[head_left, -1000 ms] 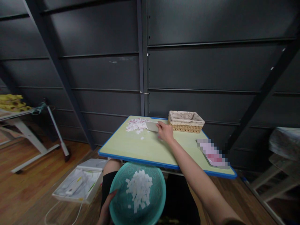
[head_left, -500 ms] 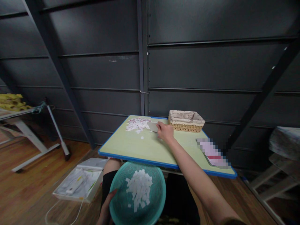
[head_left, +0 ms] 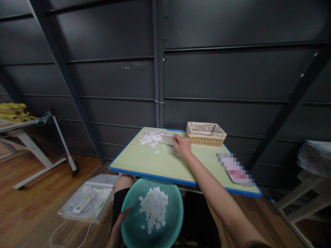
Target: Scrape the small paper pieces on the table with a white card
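Observation:
My right hand [head_left: 182, 146] is closed on a flat, pale rectangular card [head_left: 167, 139], held just above the tabletop. The card's far end meets the right edge of a heap of small white paper pieces [head_left: 151, 136], some with pinkish marks. This heap lies at the back left of the light green table [head_left: 139, 159] with a blue edge. At my lap, my left hand [head_left: 121, 220] grips the left rim of a round green plastic basket [head_left: 173, 220]. A pile of small white rectangular pieces [head_left: 155, 206] lies inside it. My left fingers are partly hidden by the rim.
A cloth-lined wicker basket [head_left: 207, 140] stands at the table's back right. Toward the right corner lies a flat pinkish item [head_left: 231, 167], blurred out. On the floor at left is an open white box [head_left: 85, 201] with a cable. A dark panelled wall [head_left: 124, 82] rises behind.
The card in my right hand has tilted slightly and shifted a little left, toward the paper heap. My left hand and the green basket stay in place.

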`<control>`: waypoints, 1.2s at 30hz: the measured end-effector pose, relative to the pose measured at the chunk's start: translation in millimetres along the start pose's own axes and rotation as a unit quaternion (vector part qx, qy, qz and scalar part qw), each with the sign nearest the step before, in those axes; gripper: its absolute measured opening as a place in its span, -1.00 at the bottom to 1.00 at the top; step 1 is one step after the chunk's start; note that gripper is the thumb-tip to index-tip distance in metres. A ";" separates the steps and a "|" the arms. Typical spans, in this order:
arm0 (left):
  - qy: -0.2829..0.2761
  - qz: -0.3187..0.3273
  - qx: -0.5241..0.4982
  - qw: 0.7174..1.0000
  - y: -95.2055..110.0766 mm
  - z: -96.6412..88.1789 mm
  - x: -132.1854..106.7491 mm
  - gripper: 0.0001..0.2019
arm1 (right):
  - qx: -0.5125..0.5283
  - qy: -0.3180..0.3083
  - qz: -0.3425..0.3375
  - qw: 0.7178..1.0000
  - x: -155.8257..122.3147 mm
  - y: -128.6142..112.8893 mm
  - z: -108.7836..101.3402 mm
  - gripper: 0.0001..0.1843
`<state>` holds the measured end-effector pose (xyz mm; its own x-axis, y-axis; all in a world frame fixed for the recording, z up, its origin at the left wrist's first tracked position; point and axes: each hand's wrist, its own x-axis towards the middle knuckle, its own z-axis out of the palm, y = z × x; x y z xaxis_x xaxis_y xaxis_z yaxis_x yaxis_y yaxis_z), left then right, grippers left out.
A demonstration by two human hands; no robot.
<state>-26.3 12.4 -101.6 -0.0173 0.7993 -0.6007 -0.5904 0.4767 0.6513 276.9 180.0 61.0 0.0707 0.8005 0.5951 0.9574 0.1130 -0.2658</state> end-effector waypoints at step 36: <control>-0.019 -0.005 -0.005 1.000 -1.8 -0.5 1.2 -0.45 | 0.288 0.009 0.008 0.958 8.3 9.3 5.3 -0.66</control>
<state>-25.6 12.3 -103.7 0.0188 0.8077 -0.5893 -0.5979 0.4815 0.6409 284.9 190.8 59.5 0.0932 0.7949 0.5995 0.6435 0.4113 -0.6455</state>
